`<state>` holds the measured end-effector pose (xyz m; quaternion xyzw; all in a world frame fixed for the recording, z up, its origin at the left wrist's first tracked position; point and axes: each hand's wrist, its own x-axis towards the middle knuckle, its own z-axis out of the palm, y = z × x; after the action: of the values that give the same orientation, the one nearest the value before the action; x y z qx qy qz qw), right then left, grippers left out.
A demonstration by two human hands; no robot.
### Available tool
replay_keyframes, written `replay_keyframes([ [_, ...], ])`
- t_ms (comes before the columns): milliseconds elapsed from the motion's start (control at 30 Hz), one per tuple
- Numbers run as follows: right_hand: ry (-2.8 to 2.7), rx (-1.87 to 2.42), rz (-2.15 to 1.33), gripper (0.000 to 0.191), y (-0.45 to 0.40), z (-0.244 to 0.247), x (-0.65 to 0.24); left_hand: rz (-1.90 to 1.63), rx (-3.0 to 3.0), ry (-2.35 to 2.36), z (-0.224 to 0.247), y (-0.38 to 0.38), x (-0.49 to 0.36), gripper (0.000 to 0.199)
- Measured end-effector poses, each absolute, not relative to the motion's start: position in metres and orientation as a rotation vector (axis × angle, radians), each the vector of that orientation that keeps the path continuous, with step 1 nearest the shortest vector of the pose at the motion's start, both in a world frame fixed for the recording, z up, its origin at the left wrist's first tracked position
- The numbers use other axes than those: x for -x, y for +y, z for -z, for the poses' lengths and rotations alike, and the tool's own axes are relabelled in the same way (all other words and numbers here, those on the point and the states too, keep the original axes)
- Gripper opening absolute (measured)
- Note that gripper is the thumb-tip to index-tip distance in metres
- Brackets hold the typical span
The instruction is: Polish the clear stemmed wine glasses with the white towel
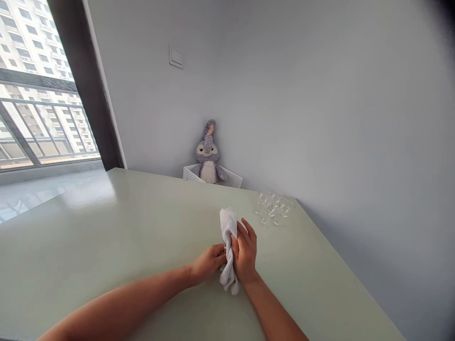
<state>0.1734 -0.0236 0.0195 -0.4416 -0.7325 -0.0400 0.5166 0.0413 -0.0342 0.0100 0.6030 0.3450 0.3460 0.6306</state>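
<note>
Over the table, both of my hands come together around a white cloth [228, 225]. My right hand [245, 253] is closed on the cloth from the right, its thumb pressing into the folds and the other fingers partly raised. From the left, my left hand [209, 262] pinches a small clear glass [222, 268], mostly hidden by the cloth and fingers. The cloth's upper end stands up above the hands, and its lower end hangs below them in loose folds. Several clear stemmed glasses [273, 203] stand grouped beyond my right hand.
The pale green table [142, 227] has its right edge along the grey wall [337, 118]. Behind the far edge, a purple plush toy [208, 158] sits in a white perforated basket [232, 179]. At the left is a window [39, 94] with a railing outside.
</note>
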Motion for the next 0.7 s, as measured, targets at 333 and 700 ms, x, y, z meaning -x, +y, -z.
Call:
replay_keyframes([
  [333,-1.494,1.306,-0.351,0.030,-0.026,-0.037,-0.188,-0.501,-1.819,1.045,-0.022,-0.033,-0.026,0.026],
  [700,-1.998,1.461,-0.102,0.035,-0.025,-0.041,-0.180,-0.522,-3.017,1.143,-0.029,-0.022,-0.009,0.025],
])
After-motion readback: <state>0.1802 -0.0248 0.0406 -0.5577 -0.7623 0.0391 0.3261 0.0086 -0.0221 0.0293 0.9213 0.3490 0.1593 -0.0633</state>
